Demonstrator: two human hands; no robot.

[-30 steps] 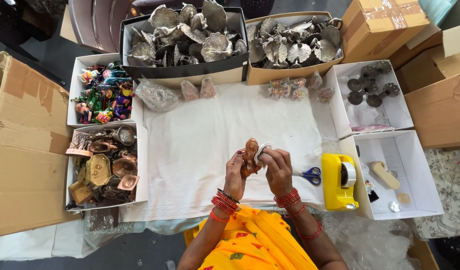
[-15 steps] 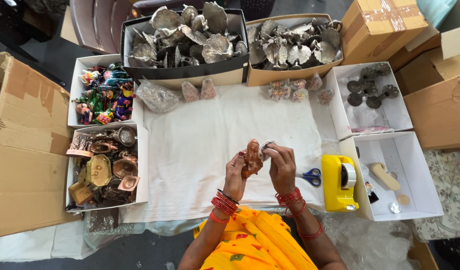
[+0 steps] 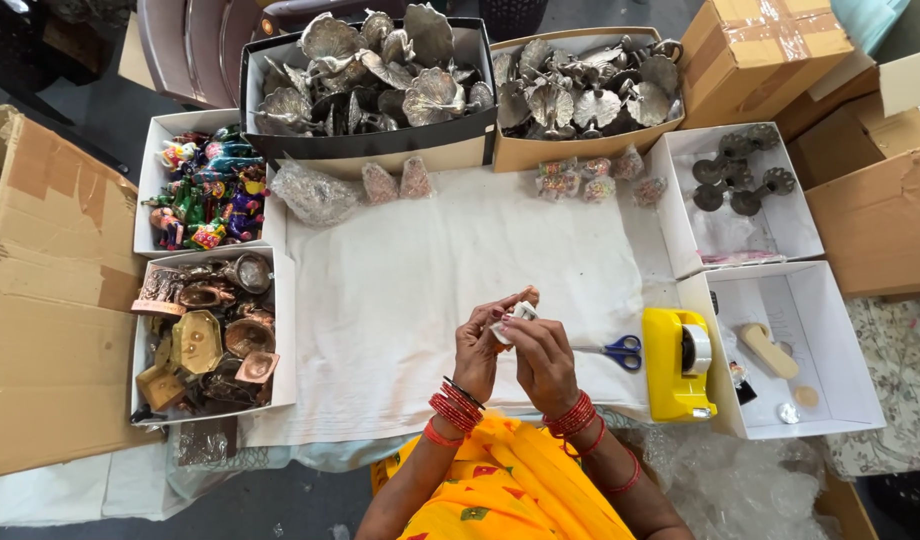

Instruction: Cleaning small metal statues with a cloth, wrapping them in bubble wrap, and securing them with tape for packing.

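Over the white cloth (image 3: 400, 300): both hands are raised together at the near edge, just in front of the person's lap.
Left hand (image 3: 477, 347): closed around a small brown figure (image 3: 529, 296), of which only the top shows above the fingers.
Right hand (image 3: 542, 358): fingers pinched on a small white piece (image 3: 517, 312), pressed against the figure; what the piece is, I cannot tell.
Where the figure is: held between the two hands, off the cloth, with the blue scissors (image 3: 616, 352) and yellow tape dispenser (image 3: 678, 362) just to the right.
Doing it well: my judgement is that the left hand should keep the figure steady while the right smooths the white piece flat, with fingertips clear of any sticky side.
Risk: the figure could slip, as little of it is gripped in view.
Change from earlier: half a second ago the figure stood well clear above the hands; now they have closed over it and most of it is hidden.
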